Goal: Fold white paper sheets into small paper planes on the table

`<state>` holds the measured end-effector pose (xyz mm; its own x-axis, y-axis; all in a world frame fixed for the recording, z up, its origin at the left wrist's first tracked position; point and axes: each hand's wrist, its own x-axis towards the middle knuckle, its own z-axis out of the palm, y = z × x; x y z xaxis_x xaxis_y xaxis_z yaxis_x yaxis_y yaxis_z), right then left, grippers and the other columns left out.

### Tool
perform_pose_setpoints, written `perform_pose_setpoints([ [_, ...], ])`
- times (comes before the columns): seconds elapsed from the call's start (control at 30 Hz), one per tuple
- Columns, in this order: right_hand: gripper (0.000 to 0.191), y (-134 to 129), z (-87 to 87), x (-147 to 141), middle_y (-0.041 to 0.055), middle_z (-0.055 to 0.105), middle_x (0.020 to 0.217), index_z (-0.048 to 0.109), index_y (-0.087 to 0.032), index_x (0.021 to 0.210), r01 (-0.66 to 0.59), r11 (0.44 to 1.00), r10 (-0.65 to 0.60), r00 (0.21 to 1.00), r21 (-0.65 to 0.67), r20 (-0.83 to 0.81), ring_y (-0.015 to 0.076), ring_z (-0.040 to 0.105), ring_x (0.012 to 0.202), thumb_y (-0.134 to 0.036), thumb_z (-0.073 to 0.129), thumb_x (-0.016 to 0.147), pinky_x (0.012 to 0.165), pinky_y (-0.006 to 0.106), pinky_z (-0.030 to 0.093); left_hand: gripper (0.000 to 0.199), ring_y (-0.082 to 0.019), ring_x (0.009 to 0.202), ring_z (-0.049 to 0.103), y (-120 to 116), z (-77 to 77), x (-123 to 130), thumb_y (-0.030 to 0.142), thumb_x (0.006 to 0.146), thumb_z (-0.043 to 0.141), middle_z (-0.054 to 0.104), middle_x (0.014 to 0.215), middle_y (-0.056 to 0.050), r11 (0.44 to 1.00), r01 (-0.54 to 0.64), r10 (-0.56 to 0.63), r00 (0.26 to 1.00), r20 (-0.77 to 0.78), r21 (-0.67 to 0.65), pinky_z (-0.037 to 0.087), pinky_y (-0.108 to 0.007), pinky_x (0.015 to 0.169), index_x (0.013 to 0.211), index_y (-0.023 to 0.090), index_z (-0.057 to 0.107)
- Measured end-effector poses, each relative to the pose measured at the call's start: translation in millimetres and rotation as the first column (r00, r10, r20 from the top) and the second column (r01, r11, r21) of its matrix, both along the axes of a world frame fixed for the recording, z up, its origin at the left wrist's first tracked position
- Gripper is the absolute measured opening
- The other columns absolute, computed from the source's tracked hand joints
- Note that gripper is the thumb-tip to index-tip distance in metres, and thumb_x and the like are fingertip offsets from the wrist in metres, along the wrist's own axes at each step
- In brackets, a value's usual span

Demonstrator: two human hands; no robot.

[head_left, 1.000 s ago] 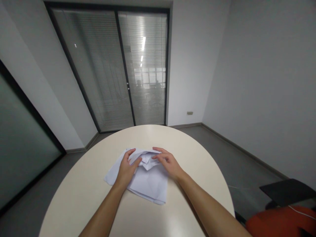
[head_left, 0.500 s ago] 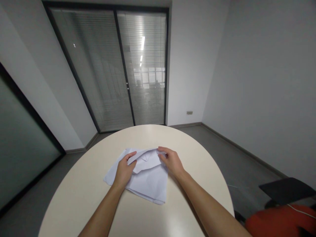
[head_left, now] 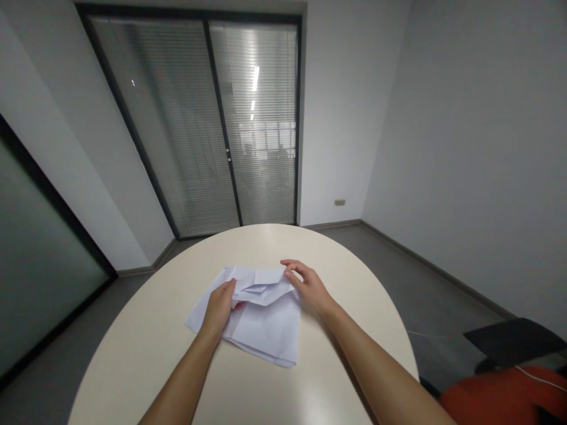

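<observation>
Left hand [head_left: 219, 305], thumb above and a fingertip below, gripping the left end of a folded white paper [head_left: 267, 296]; right hand [head_left: 312, 290], thumb and forefinger pinching its right corner; white sheets [head_left: 272, 332] beneath, lying on a round cream table [head_left: 248, 392]; beyond, a glazed partition with blinds [head_left: 186, 147].

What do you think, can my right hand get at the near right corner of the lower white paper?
Likely yes. Nothing covers that corner of the lower white paper, and the right forearm lies to its side. The right hand touches the folded white paper, so it may have to leave that.
</observation>
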<state>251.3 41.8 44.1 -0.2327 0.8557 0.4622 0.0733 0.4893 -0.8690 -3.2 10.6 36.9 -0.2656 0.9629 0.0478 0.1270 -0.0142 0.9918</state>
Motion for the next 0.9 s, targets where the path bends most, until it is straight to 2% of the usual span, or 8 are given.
perform_pose_setpoints([
  [0.13, 0.038, 2, 1.6, -5, 0.0105, 0.073, 0.121, 0.056, -0.024, 0.089, -0.062, 0.983, 0.022, 0.974, -0.172, -0.225, 0.0254, 0.068, 0.105, -0.062, 0.063, 0.088, 0.089, 0.038, 0.052, 0.049, -0.03, 0.098, 0.069, 3, 0.4, 3, 0.061, 0.077, 0.062, 0.077, 0.098, -0.012, 0.991, 0.03, -0.011, 0.989, -0.147, 0.127, 0.051, -0.045, 0.097, 0.091, 0.016, 0.076],
  [0.27, 0.047, 7, -0.4, -8, 0.0074, 0.076, 0.11, 0.048, -0.026, 0.092, -0.139, 0.945, 0.02, 0.928, -0.297, -0.372, 0.0251, 0.072, 0.084, -0.067, 0.068, 0.081, 0.069, 0.035, 0.054, 0.044, -0.029, 0.116, 0.065, -5, 4.8, 12, 0.048, 0.079, 0.068, 0.072, 0.121, -0.011, 0.967, 0.112, -0.034, 0.948, -0.316, 0.23, 0.045, -0.045, 0.106, 0.114, 0.021, 0.07],
  [0.37, 0.05, 12, -1.3, -9, 0.0044, 0.075, 0.098, 0.046, -0.027, 0.092, -0.114, 0.938, -0.041, 0.901, -0.327, -0.432, 0.024, 0.071, 0.079, -0.068, 0.071, 0.077, 0.067, 0.034, 0.054, 0.057, -0.03, 0.12, 0.063, -13, 7.7, 16, 0.041, 0.073, 0.078, 0.068, 0.131, -0.01, 0.96, 0.167, -0.064, 0.912, -0.406, 0.226, 0.044, -0.045, 0.108, 0.126, 0.024, 0.065],
  [0.43, 0.05, 14, -1.1, -8, 0.0008, 0.071, 0.086, 0.047, -0.027, 0.09, -0.081, 0.935, -0.094, 0.881, -0.346, -0.463, 0.021, 0.068, 0.074, -0.066, 0.074, 0.074, 0.066, 0.033, 0.055, 0.058, -0.03, 0.123, 0.062, -16, 9.5, 17, 0.039, 0.072, 0.079, 0.067, 0.134, -0.009, 0.952, 0.188, -0.07, 0.902, -0.427, 0.241, 0.043, -0.044, 0.109, 0.127, 0.025, 0.065],
  [0.57, 0.049, 15, 0.3, -5, -0.0027, 0.062, 0.075, 0.048, -0.027, 0.089, -0.095, 0.917, -0.127, 0.852, -0.388, -0.508, 0.0156, 0.06, 0.065, -0.061, 0.079, 0.072, 0.058, 0.027, 0.052, 0.042, -0.03, 0.118, 0.065, -14, 12.9, 15, 0.047, 0.084, 0.065, 0.073, 0.122, -0.011, 0.957, 0.149, -0.057, 0.939, -0.339, 0.251, 0.046, -0.042, 0.105, 0.115, 0.021, 0.072],
  [0.67, 0.045, 14, -0.3, -4, -0.0053, 0.056, 0.07, 0.046, -0.028, 0.092, -0.056, 0.928, -0.145, 0.856, -0.368, -0.496, 0.0133, 0.052, 0.056, -0.061, 0.074, 0.077, 0.05, 0.024, 0.044, 0.05, -0.033, 0.103, 0.07, -11, 13.5, 13, 0.059, 0.083, 0.06, 0.077, 0.101, -0.013, 0.979, 0.112, -0.072, 0.972, -0.224, 0.172, 0.052, -0.043, 0.094, 0.1, 0.014, 0.076],
  [0.8, 0.025, 13, -4.4, -3, -0.0062, 0.049, 0.064, 0.052, -0.027, 0.091, 0.178, 0.969, -0.226, 0.915, -0.168, -0.335, 0.0132, 0.044, 0.055, -0.049, 0.063, 0.087, 0.051, 0.024, 0.036, 0.053, -0.033, 0.088, 0.072, -9, 11.7, 14, 0.061, 0.078, 0.063, 0.078, 0.089, -0.013, 0.989, 0.117, -0.113, 0.992, -0.047, 0.094, 0.054, -0.042, 0.084, 0.093, 0.013, 0.076],
  [0.9, 0.017, 13, -6.8, -3, -0.0006, 0.057, 0.074, 0.059, -0.024, 0.08, 0.21, 0.976, -0.217, 0.957, -0.054, -0.192, 0.0163, 0.051, 0.067, -0.038, 0.056, 0.088, 0.061, 0.028, 0.04, 0.047, -0.031, 0.081, 0.072, -9, 9.7, 15, 0.053, 0.073, 0.065, 0.078, 0.085, -0.011, 0.992, 0.124, -0.126, 0.991, 0.054, 0.039, 0.055, -0.041, 0.08, 0.093, 0.012, 0.077],
])
